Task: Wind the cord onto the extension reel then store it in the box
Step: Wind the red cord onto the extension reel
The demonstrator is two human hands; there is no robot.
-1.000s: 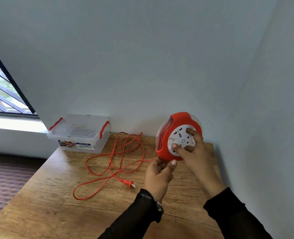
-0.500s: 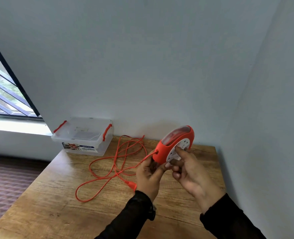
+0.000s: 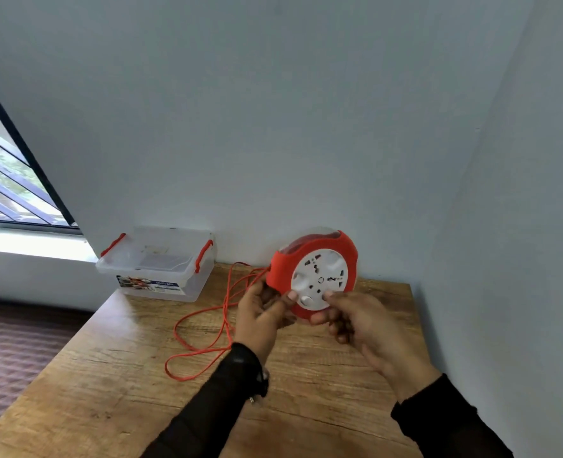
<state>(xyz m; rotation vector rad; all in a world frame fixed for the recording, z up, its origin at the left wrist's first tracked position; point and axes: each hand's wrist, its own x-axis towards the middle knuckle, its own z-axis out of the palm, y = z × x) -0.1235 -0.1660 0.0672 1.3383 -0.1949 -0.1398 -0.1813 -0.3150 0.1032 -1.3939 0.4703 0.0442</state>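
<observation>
Reel (image 3: 315, 276) held upright above surface (image 3: 115, 375), socket face toward camera. Left hand (image 3: 260, 314) grip closed on reel's left edge; right hand (image 3: 356, 317) pinches lower rim. Cord (image 3: 204, 325) loose on surface, left of hands. Box (image 3: 161, 264) at wall, lid on.

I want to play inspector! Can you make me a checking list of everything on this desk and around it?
Surface: wooden table, set in a wall corner.
Job's things: red and white extension reel held upright off the table; clear box, red handles, at the far left edge.
Clutter: nothing seen.
Hands: left hand grips the reel's lower left rim; right hand has fingers on the white face.
Cables: orange cord loose in loops on the table.
Surroundings: pale walls, window at left.
</observation>
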